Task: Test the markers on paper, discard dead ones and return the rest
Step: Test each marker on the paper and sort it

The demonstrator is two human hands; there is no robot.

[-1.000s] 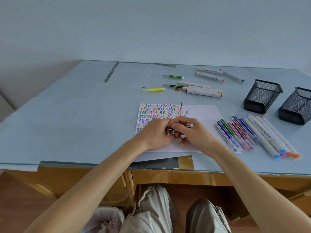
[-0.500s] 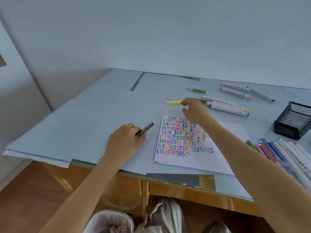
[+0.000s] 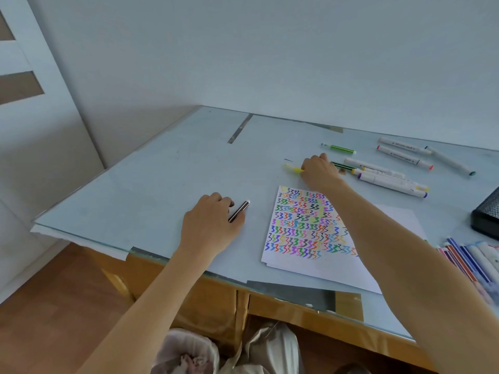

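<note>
My left hand (image 3: 209,225) holds a thin brown marker (image 3: 239,211) low over the glass table, left of the test paper (image 3: 310,228) covered with coloured squiggles. My right hand (image 3: 318,170) reaches past the paper's far edge and lies on a yellow marker (image 3: 293,168), fingers curled over it; whether it grips the marker cannot be told. Beside that hand lie a dark green marker (image 3: 344,166) and several thick white markers (image 3: 391,179). A light green marker (image 3: 339,149) lies further back.
A black mesh holder (image 3: 486,217) stands at the right edge. A row of several markers (image 3: 469,263) lies at the near right. A bin with a pale liner (image 3: 189,354) sits under the table's front edge, by my knees. A door (image 3: 24,103) is on the left.
My hands separated: the left carried the brown marker left off the paper, the right reached out to the yellow marker. The view swung left.
</note>
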